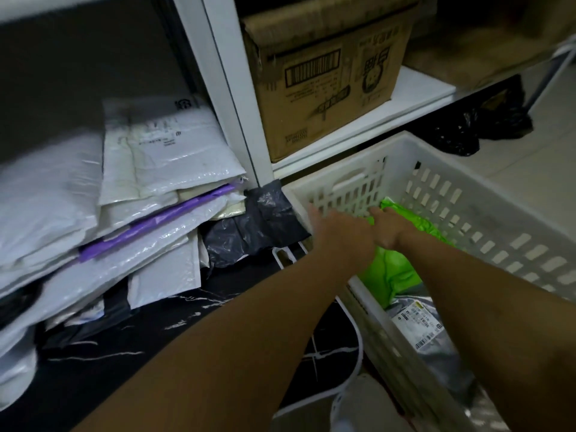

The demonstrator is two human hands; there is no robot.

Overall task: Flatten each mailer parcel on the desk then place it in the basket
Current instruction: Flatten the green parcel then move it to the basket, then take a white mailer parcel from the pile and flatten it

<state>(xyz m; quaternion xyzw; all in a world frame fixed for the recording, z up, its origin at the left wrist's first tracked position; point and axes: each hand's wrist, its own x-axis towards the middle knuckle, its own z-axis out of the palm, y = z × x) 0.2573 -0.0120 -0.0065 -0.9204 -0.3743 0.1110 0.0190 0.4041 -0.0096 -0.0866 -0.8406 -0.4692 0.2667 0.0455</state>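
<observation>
Both my arms reach into a white slatted plastic basket (452,194) at the right. A bright green mailer (392,275) lies inside it. My right hand (391,227) rests on the green mailer's far end with fingers curled onto it. My left hand (339,229) hovers at the basket's left wall, fingers spread, beside the green mailer. A silver-grey mailer with a barcode label (436,344) lies lower in the basket. On the dark marbled desk (174,325) at the left sits a pile of white mailers (149,169), one with a purple edge (156,222), and a black mailer (249,226).
A white shelf post (230,88) rises between desk and basket. A brown cardboard box (327,76) stands on the white shelf behind the basket. Black plastic bags (480,126) lie on the tiled floor at the far right. A white rounded object (352,406) sits below the desk edge.
</observation>
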